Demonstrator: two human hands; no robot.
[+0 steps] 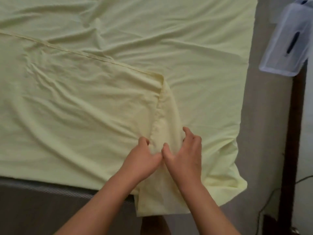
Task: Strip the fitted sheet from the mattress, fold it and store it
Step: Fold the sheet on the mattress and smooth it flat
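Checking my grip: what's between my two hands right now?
A bunched ridge of the yellow fitted sheet, between left hand and right hand, in the head view.

On my feed, the far right corner holds a translucent plastic storage box (286,36), whitish-blue, with its lid on. A dark, narrow, elongated shape (292,42) shows on or through the lid; I cannot tell which. From under the box's near edge a dark brown wooden strip (291,133) runs down the right side toward me, reading as a rail or board. Right of that strip I see pale floor (305,150). A thin dark cable (271,195) comes in from the right edge, crosses the strip and trails toward the near edge. The picture is soft, so finer detail escapes me.
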